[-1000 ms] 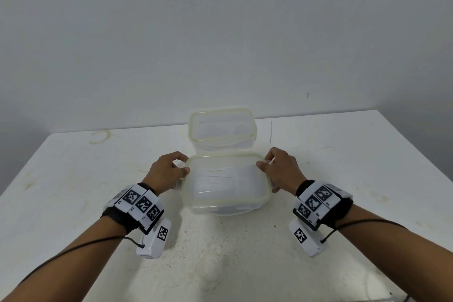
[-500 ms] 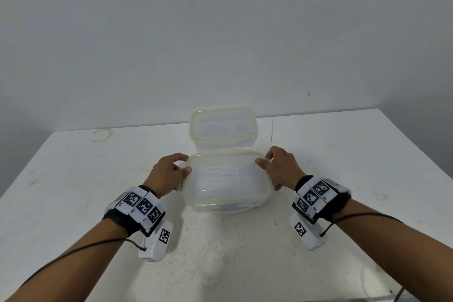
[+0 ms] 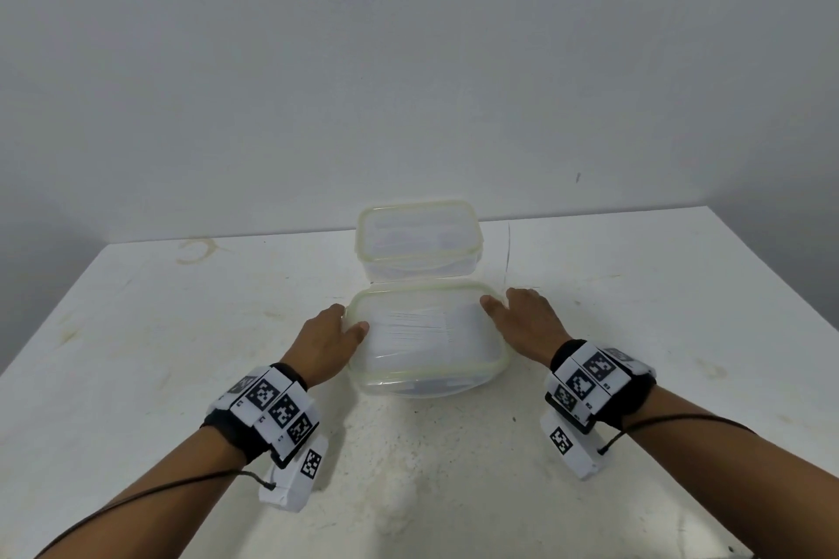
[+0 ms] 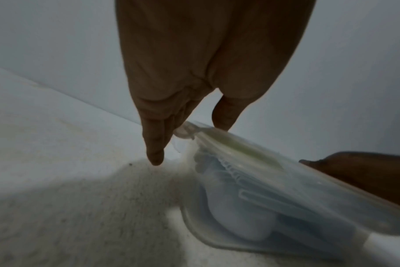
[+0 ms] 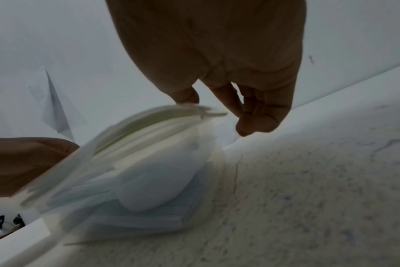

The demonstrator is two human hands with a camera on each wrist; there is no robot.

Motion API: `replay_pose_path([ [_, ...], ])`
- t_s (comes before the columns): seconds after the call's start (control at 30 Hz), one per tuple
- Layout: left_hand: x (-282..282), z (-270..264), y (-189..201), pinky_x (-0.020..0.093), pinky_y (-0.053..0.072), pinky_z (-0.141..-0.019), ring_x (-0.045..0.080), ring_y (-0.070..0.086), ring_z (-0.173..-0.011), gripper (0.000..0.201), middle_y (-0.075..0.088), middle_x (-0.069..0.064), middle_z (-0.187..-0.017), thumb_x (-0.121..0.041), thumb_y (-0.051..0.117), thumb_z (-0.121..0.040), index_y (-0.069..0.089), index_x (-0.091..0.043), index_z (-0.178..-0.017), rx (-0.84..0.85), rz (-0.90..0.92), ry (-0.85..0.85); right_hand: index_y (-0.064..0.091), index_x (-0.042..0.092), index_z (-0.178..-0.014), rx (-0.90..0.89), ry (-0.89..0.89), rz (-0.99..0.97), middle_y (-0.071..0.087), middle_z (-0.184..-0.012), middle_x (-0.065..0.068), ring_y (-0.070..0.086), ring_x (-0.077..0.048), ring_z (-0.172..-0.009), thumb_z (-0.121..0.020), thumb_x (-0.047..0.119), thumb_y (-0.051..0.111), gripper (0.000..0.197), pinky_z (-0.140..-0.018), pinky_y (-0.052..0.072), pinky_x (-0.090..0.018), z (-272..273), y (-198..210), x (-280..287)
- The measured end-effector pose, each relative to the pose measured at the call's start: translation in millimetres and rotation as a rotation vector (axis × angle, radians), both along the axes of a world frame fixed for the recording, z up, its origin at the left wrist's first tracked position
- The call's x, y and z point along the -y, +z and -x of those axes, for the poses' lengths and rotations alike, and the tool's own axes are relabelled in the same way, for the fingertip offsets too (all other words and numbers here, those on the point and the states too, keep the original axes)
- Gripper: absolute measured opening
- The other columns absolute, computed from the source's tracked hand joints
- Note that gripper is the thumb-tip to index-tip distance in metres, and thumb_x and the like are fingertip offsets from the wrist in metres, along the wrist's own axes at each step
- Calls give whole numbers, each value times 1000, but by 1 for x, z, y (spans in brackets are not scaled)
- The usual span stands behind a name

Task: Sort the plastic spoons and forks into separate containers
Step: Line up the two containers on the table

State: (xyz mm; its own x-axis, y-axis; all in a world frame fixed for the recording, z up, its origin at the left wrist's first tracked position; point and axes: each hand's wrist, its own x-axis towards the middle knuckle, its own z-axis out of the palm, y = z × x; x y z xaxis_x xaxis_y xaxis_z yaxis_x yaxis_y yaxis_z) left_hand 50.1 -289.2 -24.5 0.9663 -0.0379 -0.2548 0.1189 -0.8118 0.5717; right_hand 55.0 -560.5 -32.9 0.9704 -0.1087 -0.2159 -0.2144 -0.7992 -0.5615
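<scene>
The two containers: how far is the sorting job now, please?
Sorting itself looks done: no loose cutlery shows on the table. The far container stands lidded. In hand: the left hand and the right hand hold the lid edges of the near container, which holds white plastic cutlery; spoons or forks, I cannot tell. Left: probably only latching this lid.

Clear glossy plastic container [image 3: 426,372], matt table [image 3: 181,331]

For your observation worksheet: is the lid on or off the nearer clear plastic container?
On. The lid covers the nearer clear plastic container, rim to rim; left hand and right hand hold its ends.
</scene>
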Motion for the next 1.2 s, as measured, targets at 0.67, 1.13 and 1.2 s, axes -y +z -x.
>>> replay_pose_path([
  [0.67,-3,1,-12,50,52,-90,29,63,-99,30,67,12,-105,-19,54,-93,57,-9,-122,-73,281,143,75,6,-86,207,-63,-83,71,-91,-9,65,-24,-90,-88,25,66,21,-84,52,-32,3,0,6],
  [1.13,9,-5,29,46,10,-119,20,-2,-147,115,-3,1,-161,-59,71,-72,-4,-27,-152,-63,-35,-398,4,25,-155,-56,512,19,6,-162,-4,9,-23,-148,-71,57,75,114,-118,18,-43,4,24,5],
  [1.2,13,-11,32,52,1,-118,21,-16,-146,132,-17,0,-159,-70,73,-57,-14,-35,-149,-119,-222,-585,-7,31,-153,-103,665,144,-12,-161,-3,-11,-22,-148,-65,61,78,127,-120,7,-48,0,26,2],
])
